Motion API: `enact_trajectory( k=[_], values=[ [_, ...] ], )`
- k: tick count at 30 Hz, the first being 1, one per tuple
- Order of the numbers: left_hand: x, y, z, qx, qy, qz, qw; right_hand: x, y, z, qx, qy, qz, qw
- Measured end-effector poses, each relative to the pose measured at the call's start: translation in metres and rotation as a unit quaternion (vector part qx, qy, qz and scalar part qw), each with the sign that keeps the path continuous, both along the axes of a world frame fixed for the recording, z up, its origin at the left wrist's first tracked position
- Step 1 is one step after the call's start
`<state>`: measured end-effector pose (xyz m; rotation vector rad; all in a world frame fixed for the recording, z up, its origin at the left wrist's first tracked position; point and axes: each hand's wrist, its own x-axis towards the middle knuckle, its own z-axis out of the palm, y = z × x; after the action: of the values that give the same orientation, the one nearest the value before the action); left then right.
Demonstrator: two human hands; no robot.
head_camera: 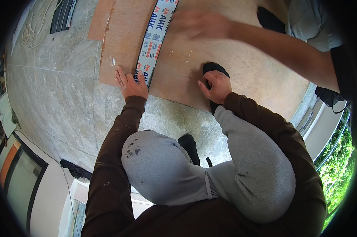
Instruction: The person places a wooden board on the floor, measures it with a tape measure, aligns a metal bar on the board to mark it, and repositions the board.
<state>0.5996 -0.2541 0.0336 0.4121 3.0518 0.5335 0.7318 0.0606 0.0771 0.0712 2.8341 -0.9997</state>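
A long flat strip (154, 38), wrapped in printed film with dark edges, lies across a plywood sheet (178, 80) on the floor. My left hand (132, 84) rests at the strip's near end, thumb on its printed face and the other fingers spread over its left edge and the plywood. My right hand (216, 86), its fingers curled, lies on my black-socked foot (215, 67) on the plywood; nothing is seen in it. Another person's hand (196, 23), blurred, is beside the strip's far part, reaching in from the right.
Grey floor tiles (69, 97) surround the plywood. More dark strips (63, 14) and a coiled pale cord (30, 32) lie at upper left. The co-worker's foot (270, 20) is on the plywood at upper right. A dark object (75, 169) lies by the wall at lower left.
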Motion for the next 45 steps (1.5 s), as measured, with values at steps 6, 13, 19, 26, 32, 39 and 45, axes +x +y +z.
enact_trajectory(
  k=[6, 13, 19, 26, 32, 39, 45],
  values=[
    [0.005, 0.004, 0.007, -0.008, 0.001, 0.002, 1.0, -0.083, -0.052, 0.048, -0.069, -0.036, 0.115, 0.99],
    [0.007, 0.005, 0.011, -0.022, -0.045, 0.048, 0.998, -0.178, -0.162, -0.002, 0.123, -0.021, 0.466, 0.876],
    [0.005, 0.004, 0.009, 0.035, -0.017, 0.062, 0.997, -0.17, -0.149, 0.001, 0.179, 0.106, 0.48, 0.852],
    [0.003, 0.005, 0.01, 0.012, -0.042, 0.074, 0.996, -0.182, -0.146, 0.007, 0.057, -0.014, 0.416, 0.907],
    [0.001, 0.009, 0.01, -0.028, -0.077, 0.067, 0.994, -0.213, -0.128, 0.016, -0.015, -0.189, 0.283, 0.94],
    [0.001, 0.009, 0.014, -0.038, -0.067, 0.051, 0.996, -0.071, -0.04, 0.029, 0.012, -0.022, -0.134, 0.991],
    [0.004, 0.009, 0.01, -0.021, -0.057, 0.036, 0.998, -0.018, -0.04, -0.006, 0.04, -0.047, -0.188, 0.98]
  ],
)
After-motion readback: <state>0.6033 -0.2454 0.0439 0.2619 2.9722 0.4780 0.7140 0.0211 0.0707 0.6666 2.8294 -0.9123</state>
